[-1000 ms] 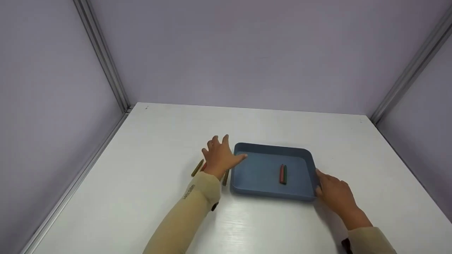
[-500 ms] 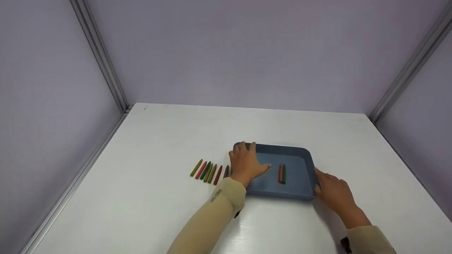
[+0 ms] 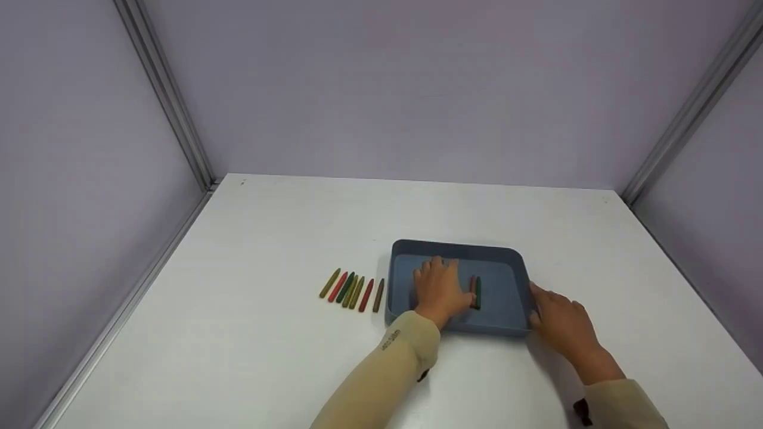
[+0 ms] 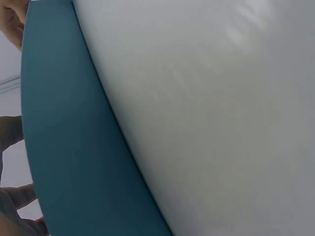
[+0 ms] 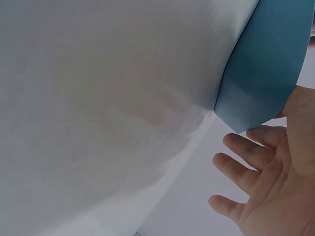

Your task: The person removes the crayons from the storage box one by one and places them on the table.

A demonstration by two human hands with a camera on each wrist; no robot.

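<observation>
Nearest the table's [image 3: 250, 357] front edge, the right hand [image 3: 563, 325] rests with relaxed, spread fingers against the right wall of the blue tray [image 3: 456, 246], gripping nothing. The left hand [image 3: 440, 289] lies flat inside the tray, fingers straight, its thumb touching two crayons [image 3: 475, 292] on the tray floor. Left of the tray, toward the table's middle, a row of crayons [image 3: 351, 290] lies on the bare surface.

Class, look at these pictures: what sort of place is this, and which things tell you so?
Probably a staged recording booth, not a home: plain lilac walls joined by metal corner rails enclose a white table holding only a blue tray and a row of crayons.
</observation>
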